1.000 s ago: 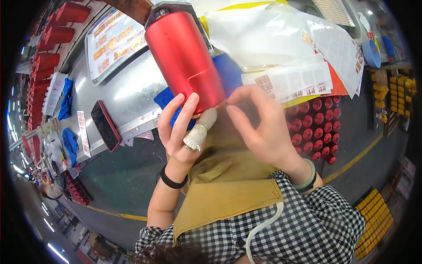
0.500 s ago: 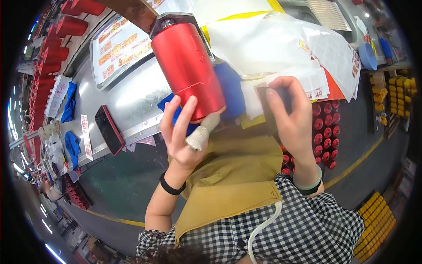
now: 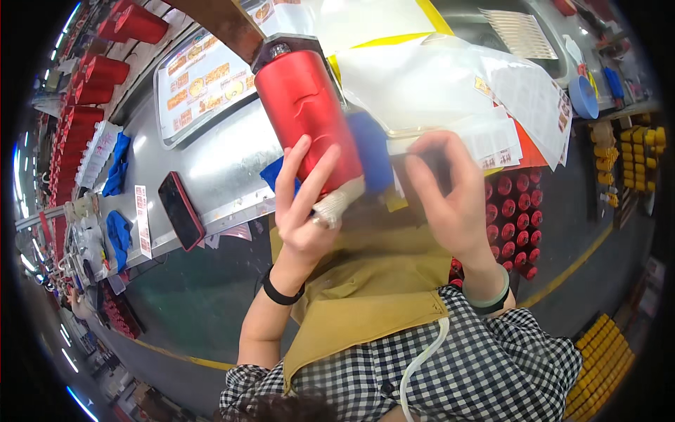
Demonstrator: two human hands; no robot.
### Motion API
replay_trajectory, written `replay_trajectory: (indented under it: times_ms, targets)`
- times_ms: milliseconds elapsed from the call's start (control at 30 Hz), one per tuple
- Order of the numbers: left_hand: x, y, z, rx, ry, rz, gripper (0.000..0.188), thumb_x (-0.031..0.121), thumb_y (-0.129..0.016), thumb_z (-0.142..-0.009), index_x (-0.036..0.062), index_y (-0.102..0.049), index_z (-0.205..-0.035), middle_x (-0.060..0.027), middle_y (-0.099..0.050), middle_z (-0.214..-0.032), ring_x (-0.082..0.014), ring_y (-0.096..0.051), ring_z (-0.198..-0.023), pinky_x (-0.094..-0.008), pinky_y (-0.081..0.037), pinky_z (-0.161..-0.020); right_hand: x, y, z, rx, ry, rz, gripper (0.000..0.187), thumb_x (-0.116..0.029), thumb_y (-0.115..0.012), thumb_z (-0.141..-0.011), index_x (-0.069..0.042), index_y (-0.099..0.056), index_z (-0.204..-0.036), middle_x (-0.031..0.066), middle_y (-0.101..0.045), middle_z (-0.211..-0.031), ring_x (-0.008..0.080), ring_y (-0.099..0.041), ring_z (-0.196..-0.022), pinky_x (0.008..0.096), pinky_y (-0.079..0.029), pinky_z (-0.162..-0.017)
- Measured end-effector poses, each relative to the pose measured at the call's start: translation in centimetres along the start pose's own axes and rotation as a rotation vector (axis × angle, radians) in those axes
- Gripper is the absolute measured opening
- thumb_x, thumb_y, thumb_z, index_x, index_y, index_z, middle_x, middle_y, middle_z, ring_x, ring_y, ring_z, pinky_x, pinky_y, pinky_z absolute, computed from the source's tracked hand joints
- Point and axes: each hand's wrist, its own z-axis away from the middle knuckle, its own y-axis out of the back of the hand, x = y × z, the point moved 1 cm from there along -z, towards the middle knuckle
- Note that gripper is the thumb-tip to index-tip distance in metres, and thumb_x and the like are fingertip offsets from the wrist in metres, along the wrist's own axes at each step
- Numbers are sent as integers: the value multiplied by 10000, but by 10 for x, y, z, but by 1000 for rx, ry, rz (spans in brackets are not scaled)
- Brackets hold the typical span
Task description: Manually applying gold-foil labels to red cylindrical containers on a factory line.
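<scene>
A glossy red cylinder (image 3: 306, 105) with raised wavy lines on its side sits tilted on a dark metal holder (image 3: 280, 49). My left hand (image 3: 304, 228) grips its near end, two fingers lying along the side and the thumb, in a whitish cloth cover (image 3: 342, 200), at the bottom edge. To the right, my right hand (image 3: 457, 204) is bent into a pinch, thumb and forefinger nearly together. A dark, blurred patch shows between those fingers; what they hold cannot be made out. A blue cloth (image 3: 371, 151) lies behind the cylinder.
A tray (image 3: 166, 143) with a sheet of printed decals (image 3: 204, 84) is at the left, near a phone (image 3: 181, 211) at the table edge. Clear sheets and papers (image 3: 422, 81) cover the right. A blue bowl (image 3: 583, 97) stands beyond. Rows of red cylinders (image 3: 508, 207) stand below.
My right hand has moved left, closer to the cylinder. The wavy lines on the cylinder sit differently, as if it has turned. My left hand keeps its hold while the whole view shifts slightly.
</scene>
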Motion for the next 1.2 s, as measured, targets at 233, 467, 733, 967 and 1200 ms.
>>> replay_trajectory:
  times_ms: [233,467,733,967,1200]
  targets:
    - [8,-1,13,74,67,-105,246,-20,-853,-722,104,-817,-931,-188,-657,-1338,-430,-570,-1300,-498,-503,-1062,0,21,-2,75,-199,6,90,-64,-641,-973,-3,-611,-1032,15,-615,-797,65,-544,-710,237,-455,-648]
    - [4,0,18,254,250,90,235,-39,-852,-714,-15,-783,-937,-191,-669,-1315,-410,-599,-1274,-480,-525,-1045,-4,17,2,30,-179,-24,95,-54,-643,-964,1,-606,-1032,25,-621,-823,74,-552,-721,244,-461,-652]
    - [4,0,-4,23,5,63,181,-46,-822,-748,43,-791,-902,-193,-662,-1330,-452,-564,-1304,-508,-493,-1080,-5,8,-4,54,-50,-70,91,-58,-653,-966,-4,-609,-1025,15,-616,-825,73,-560,-730,244,-460,-655]
    - [14,-9,4,39,75,-43,229,-29,-833,-742,85,-817,-940,-195,-580,-1444,-451,-532,-1330,-513,-478,-1074,-2,20,-8,100,-169,-82,77,-50,-643,-971,-2,-604,-1017,-9,-584,-776,42,-497,-682,227,-418,-608]
    - [3,-15,17,204,185,-96,700,120,-935,-699,46,-655,-1336,-247,-567,-1431,-438,-516,-1331,-501,-437,-1088,-6,19,-2,-59,-259,-80,166,-101,-695,-949,-11,-596,-1048,77,-639,-844,139,-607,-738,297,-502,-681]
